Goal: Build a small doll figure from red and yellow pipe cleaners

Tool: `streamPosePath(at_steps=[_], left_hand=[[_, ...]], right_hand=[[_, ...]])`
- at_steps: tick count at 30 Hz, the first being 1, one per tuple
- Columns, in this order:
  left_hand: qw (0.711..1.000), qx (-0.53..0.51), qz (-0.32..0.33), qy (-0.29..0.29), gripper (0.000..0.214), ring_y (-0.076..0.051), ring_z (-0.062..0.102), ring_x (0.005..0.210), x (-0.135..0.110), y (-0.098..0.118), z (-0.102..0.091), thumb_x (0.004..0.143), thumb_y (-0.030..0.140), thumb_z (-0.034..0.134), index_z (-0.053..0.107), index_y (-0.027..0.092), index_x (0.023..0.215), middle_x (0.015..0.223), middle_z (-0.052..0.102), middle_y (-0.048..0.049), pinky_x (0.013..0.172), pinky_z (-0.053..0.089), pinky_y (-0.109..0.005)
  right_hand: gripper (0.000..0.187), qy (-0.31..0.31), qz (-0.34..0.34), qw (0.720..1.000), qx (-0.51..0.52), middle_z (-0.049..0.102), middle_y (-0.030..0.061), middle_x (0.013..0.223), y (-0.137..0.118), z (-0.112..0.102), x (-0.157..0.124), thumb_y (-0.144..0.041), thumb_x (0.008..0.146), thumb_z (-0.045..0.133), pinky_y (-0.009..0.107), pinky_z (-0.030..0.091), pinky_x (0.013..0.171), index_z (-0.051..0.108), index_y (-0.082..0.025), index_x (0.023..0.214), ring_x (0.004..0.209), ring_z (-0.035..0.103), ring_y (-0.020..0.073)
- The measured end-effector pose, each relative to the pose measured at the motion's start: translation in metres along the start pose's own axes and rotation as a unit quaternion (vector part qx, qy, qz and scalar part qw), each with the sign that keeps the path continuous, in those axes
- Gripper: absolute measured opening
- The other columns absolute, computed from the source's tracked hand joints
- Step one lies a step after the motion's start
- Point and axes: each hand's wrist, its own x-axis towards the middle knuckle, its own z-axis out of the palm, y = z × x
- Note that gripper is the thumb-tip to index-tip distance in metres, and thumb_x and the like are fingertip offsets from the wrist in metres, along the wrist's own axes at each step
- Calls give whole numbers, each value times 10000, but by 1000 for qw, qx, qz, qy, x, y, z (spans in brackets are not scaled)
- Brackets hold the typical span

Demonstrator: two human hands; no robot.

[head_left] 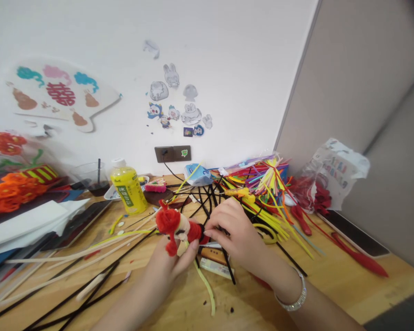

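A white wall (248,50) with cartoon stickers (179,103) and a socket (172,153) stands far; grey partition (365,82) right; wooden table (345,276) near.

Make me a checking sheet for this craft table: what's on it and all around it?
Surface: wooden table, strewn with craft bits.
Job's things: red pipe-cleaner figure; black pipe cleaners lie beneath.
Clutter: yellow drink bottle, coloured pipe cleaners, plastic cup, plastic bag, orange flowers.
Grippers: left hand grips the figure from below; right hand pinches its black end.
Cables: black cable drops from the wall socket to the table.
Surroundings: white wall with cartoon stickers; grey partition on the right.
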Motion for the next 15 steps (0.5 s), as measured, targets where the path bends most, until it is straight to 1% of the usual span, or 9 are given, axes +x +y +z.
streamPosePath(at_steps=[9,15], left_hand=[[1000,3,0,-11,179,-188,602,702,-1,-3,1,765,301,426,580,215,734,733,652,-32,679,490,-270],[1000,-4,24,-12,170,-164,597,675,-3,-9,3,782,271,412,561,202,737,724,650,-35,658,482,-249]], right_hand=[[92,-13,7,1000,-5,566,7,752,1,-2,1,-193,816,555,328,341,739,533,-172,729,783,440,163],[86,-19,11,1000,-13,566,7,759,1,-3,1,-192,807,570,321,335,734,538,-171,730,789,443,164]])
